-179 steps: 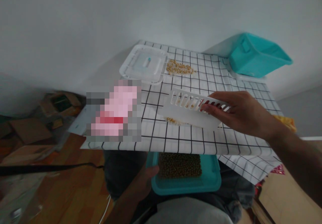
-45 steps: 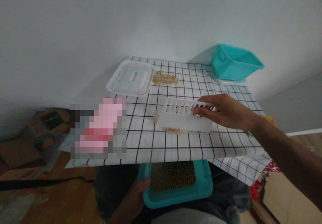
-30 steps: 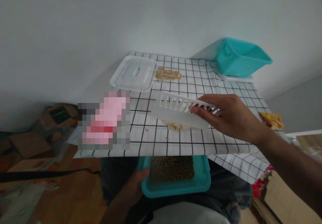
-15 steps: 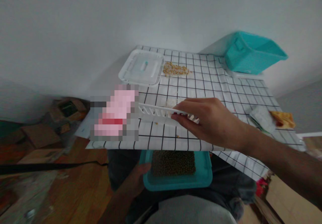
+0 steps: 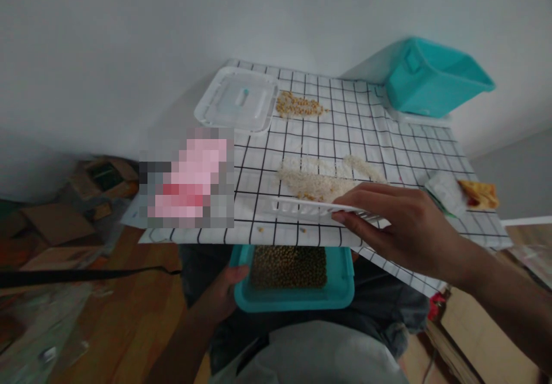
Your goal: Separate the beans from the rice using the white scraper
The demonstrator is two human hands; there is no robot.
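My right hand [image 5: 397, 229] pinches a white slotted plastic tray [image 5: 297, 207] by its right end, thumb below and fingers above. The tray is seen nearly edge-on, close to the table's front edge. Just beyond it lies a spread of pale, rice-like grains [image 5: 314, 183], with a few yellow bits at its near side. Below the table edge, over my lap, my left hand [image 5: 226, 292] grips the left side of a teal tub [image 5: 297, 302], thumb over the rim. Small greenish-brown beans [image 5: 288, 269] cover the tub's bottom.
A clear lid [image 5: 237, 99] and a heap of yellow kernels [image 5: 297, 106] lie at the back of the checked tablecloth. A teal bin [image 5: 435, 82] stands back right, wrappers [image 5: 478, 193] at right. A blurred pink item [image 5: 194, 171] is at left.
My right hand has moved the slotted tray right and nearer the front edge, exposing the pale grains behind it. My left hand keeps its hold on the tub. The view has shifted slightly.
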